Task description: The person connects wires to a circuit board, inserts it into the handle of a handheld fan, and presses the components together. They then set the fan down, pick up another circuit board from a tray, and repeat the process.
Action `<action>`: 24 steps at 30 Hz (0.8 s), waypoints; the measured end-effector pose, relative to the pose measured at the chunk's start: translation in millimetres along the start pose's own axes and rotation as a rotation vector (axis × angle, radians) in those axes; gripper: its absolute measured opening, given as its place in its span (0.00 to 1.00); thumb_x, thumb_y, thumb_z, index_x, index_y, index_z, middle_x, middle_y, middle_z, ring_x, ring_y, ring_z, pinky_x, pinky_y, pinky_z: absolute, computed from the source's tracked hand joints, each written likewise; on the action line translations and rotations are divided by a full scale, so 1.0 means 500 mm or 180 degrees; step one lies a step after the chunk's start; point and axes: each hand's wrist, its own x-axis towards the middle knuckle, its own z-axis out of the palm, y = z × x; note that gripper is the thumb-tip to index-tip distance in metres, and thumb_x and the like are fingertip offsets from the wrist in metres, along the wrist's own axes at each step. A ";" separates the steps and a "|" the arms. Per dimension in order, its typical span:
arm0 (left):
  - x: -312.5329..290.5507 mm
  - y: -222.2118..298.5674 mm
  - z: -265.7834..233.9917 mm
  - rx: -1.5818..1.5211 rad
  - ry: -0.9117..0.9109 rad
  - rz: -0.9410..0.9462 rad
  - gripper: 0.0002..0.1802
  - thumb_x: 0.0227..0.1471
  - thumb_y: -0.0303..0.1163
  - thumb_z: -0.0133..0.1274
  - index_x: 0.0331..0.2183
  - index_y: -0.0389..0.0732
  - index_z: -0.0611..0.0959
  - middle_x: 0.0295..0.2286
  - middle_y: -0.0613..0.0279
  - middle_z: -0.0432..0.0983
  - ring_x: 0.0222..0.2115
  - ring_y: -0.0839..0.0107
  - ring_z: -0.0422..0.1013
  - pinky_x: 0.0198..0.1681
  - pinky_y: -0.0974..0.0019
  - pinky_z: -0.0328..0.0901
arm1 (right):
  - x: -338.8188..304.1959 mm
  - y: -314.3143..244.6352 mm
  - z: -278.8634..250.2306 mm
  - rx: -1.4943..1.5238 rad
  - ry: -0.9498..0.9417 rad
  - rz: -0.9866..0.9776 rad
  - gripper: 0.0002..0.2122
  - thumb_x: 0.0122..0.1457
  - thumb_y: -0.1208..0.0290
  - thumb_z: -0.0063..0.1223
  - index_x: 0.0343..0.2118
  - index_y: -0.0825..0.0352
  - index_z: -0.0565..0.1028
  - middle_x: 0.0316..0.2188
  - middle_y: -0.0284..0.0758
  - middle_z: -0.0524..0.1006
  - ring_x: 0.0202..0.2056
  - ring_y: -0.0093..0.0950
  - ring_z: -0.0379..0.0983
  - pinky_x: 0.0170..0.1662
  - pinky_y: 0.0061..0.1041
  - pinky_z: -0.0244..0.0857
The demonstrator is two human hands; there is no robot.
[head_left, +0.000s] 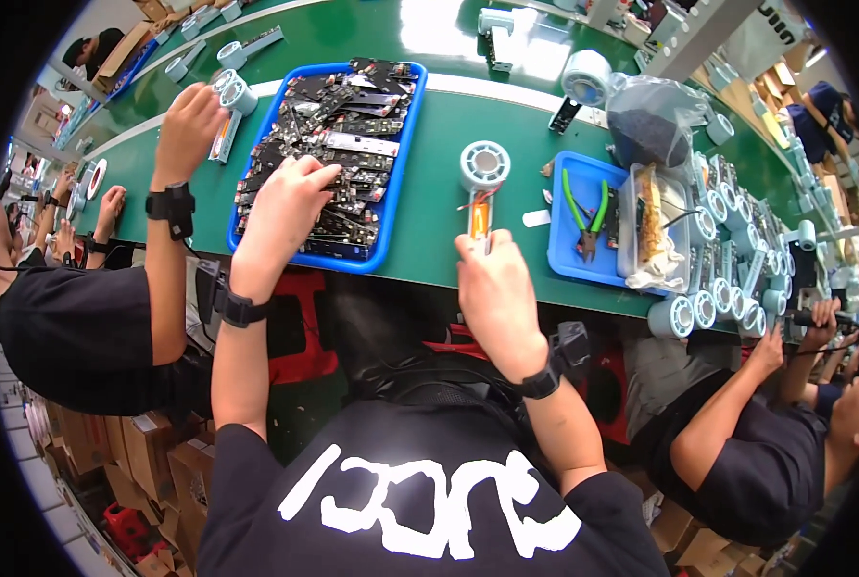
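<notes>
From my end of the feed, I have the left hand low over the large blue tray, at its near side. Its fingers are loosely bent, with the thumb pointing right; I cannot tell whether the fingertips pinch anything, since the back of the hand hides them. The tray is heaped with black circuit boards, lying at many angles and filling most of it.

My right hand pinches the lower end of the handle of a pale blue handheld fan between thumb and fingers. The fan lies on the green table, to the right of the tray, its round grille facing up and its handle toward me. In the handle I make out red wires and an orange strip.

Farther right, I see a smaller blue tray with green-handled cutters in it, just beside a clear plastic container. Behind these is a clear plastic bag with dark contents, and a crowd of more fans covers the table's right end. At upper left, a co-worker's hand is raised near another fan.
</notes>
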 end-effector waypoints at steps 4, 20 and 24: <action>0.025 -0.027 -0.003 -0.0293 -0.0224 -0.0028 0.19 0.46 0.23 0.61 0.44 0.38 0.83 0.37 0.55 0.76 0.41 0.55 0.73 0.45 0.57 0.68 | -0.025 0.004 -0.007 0.0153 -0.0008 -0.0099 0.14 0.54 0.79 0.58 0.44 0.67 0.75 0.38 0.51 0.72 0.39 0.45 0.73 0.41 0.40 0.70; 0.036 -0.027 -0.031 -0.0808 0.0903 0.0616 0.14 0.39 0.20 0.66 0.27 0.36 0.76 0.33 0.59 0.76 0.33 0.60 0.73 0.40 0.64 0.68 | 0.064 0.061 0.005 0.0896 0.0440 0.0177 0.10 0.55 0.68 0.62 0.29 0.71 0.79 0.25 0.40 0.78 0.25 0.34 0.76 0.31 0.32 0.69; 0.026 0.016 -0.056 -0.1032 0.1210 0.0548 0.13 0.44 0.19 0.64 0.28 0.36 0.73 0.34 0.58 0.79 0.35 0.64 0.74 0.42 0.64 0.69 | 0.074 0.083 -0.005 0.1381 0.0364 0.0266 0.08 0.56 0.71 0.61 0.31 0.72 0.79 0.24 0.38 0.79 0.24 0.27 0.76 0.31 0.26 0.69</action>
